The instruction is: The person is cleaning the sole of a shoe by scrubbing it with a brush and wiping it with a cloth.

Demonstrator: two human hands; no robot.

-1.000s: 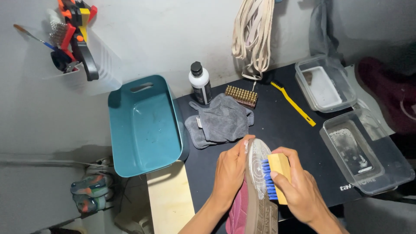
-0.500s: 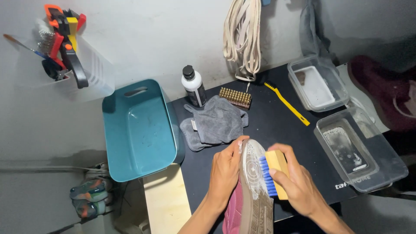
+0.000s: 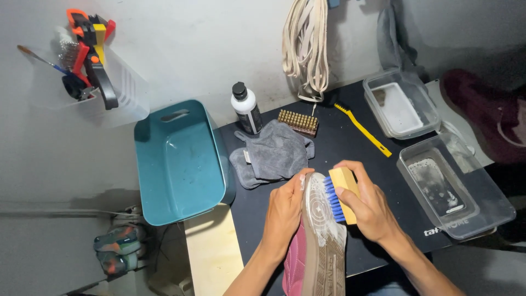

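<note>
Our left hand [image 3: 285, 211] fingers wrap the pink shoe [image 3: 315, 241], sole up, foamy. Our right hand [image 3: 370, 205] fingers clamp the wooden brush [image 3: 341, 193], blue bristles against the sole. Grey cloth [image 3: 274, 154] lies just beyond our fingertips.

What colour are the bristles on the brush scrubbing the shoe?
Blue. The brush in the right hand has blue bristles and a yellow-tan back, seen in the head view.

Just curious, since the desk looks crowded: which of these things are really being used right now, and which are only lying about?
In use: left hand, pink shoe, right hand, blue-bristled brush.

Lying about: grey cloth, bottle, yellow brush, teal basin, clear tubs.
</note>
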